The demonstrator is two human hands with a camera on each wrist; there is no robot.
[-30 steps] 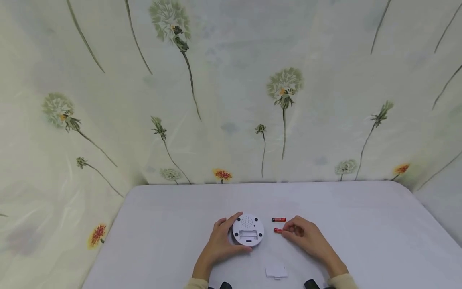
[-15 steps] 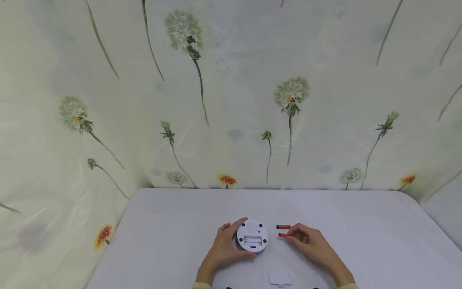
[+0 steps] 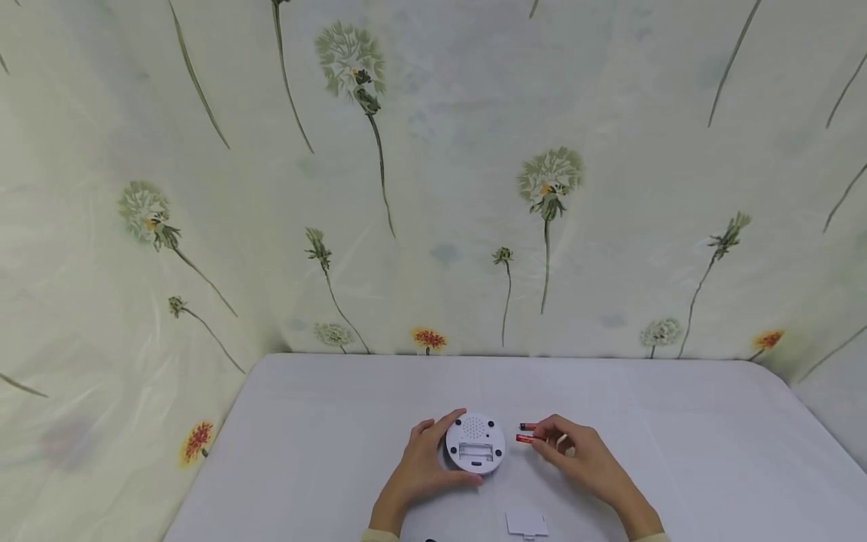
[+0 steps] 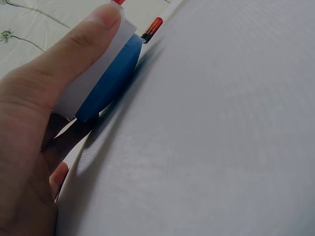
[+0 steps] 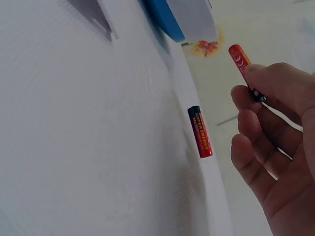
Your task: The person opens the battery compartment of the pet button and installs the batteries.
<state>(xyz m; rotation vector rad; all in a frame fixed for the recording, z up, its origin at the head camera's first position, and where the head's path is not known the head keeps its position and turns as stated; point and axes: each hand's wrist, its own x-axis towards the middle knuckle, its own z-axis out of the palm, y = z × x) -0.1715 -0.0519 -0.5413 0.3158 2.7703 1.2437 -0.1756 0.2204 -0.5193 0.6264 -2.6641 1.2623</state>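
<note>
My left hand point(image 3: 423, 463) holds a round white device point(image 3: 474, 430) by its rim, thumb at the near edge and fingers at the far left. Its perforated underside faces up, with dark feet and an uncovered battery compartment point(image 3: 476, 452). The left wrist view shows the device's blue side point(image 4: 110, 73) and my thumb point(image 4: 81, 49) on the white part. My right hand point(image 3: 585, 459) pinches a red battery point(image 5: 239, 60) between thumb and forefinger, raised off the table, right of the device. A second red-and-black battery point(image 5: 200, 132) lies on the table behind it, partly hidden in the head view.
A small white battery cover point(image 3: 527, 523) lies at the near side of the table, below and right of the device. The white-covered table point(image 3: 325, 406) meets a flower-printed cloth point(image 3: 433, 188) along its far edge.
The view has tilted upward a little. My right hand keeps its pinch on the battery, which has come up off the table and now overlaps the other battery. The left hand holds the device as before.
</note>
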